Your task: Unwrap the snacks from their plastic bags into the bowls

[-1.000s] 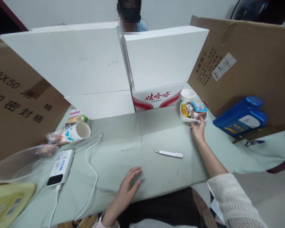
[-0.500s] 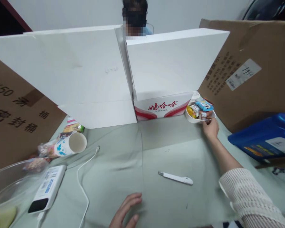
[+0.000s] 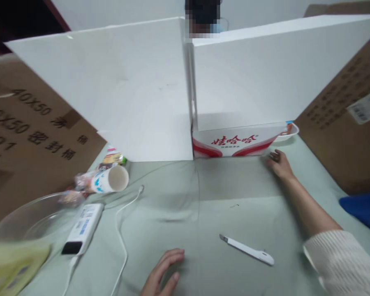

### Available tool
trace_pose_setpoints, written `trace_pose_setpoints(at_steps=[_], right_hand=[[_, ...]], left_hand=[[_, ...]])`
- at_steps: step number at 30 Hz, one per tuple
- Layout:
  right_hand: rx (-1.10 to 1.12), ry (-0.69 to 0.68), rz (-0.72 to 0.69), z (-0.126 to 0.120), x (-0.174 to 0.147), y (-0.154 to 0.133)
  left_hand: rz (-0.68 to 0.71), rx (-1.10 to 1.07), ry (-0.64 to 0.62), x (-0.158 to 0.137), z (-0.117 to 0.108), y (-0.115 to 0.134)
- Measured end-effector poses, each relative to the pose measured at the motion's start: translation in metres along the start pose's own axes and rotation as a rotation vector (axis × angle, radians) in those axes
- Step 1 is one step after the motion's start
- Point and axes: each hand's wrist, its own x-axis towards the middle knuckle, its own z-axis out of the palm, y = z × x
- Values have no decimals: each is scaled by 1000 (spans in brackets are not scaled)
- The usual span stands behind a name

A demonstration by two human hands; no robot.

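My right hand (image 3: 282, 166) is over the table by the lower right corner of a white box panel (image 3: 232, 142) with red lettering. Its fingers are loosely bent and slightly apart, a bit blurred, with nothing visible in them. Just behind the hand, a white tray (image 3: 285, 137) of wrapped snacks is mostly hidden by the panel; the hand does not touch it. Low in the middle, my left hand (image 3: 163, 271) is open, fingers stretched out, partly cut off by the bottom edge. Between the hands a white utility knife (image 3: 248, 250) lies with its blade tip showing.
A tall white board (image 3: 120, 94) stands at the back left. Cardboard walls (image 3: 33, 119) flank both sides. At left are a paper cup (image 3: 119, 179) on its side, snack packets, a clear bowl (image 3: 6, 224), a power bank (image 3: 84, 226) and a white cable (image 3: 123, 242). A person (image 3: 202, 14) is behind the boards.
The snack tray has gone from beside the panel to partly behind it. My right hand has let go of its rim. The view has shifted to the right's opposite side, leftward; the left hand stays low.
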Motion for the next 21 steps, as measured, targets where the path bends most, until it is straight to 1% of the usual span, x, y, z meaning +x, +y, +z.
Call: trace_pose_setpoints(at_steps=[3, 7, 9, 10, 12, 13, 14, 15, 16, 19, 21], right_hand=[[15, -149, 7, 2, -56, -8], [28, -462, -34, 0, -154, -23], [-55, -639, -105, -2, -201, -29], [-117, -685, -160, -3, -221, -32], [-255, -727, -290, -6, -253, -35], [-325, -736, -347, -8, -264, -35], [-393, -741, -393, -9, -273, -33], [-454, -743, -426, -10, -279, -31], [-507, -739, -447, -12, -283, -28], [-590, -726, -478, -13, -286, -18], [-602, -726, -486, -11, -282, -15]], left_hand=[[48, 24, 54, -5, -5, 15], [117, 79, 149, -6, -24, 25], [147, 129, 195, -4, -38, 25], [162, 164, 219, -1, -47, 24], [184, 259, 289, 5, -68, 18], [191, 316, 333, 9, -81, 15], [186, 382, 408, 15, -94, 11], [166, 446, 518, 21, -109, 7], [144, 464, 594, 28, -124, 4], [89, 489, 791, 54, -163, -5], [65, 497, 915, 75, -181, -8]])
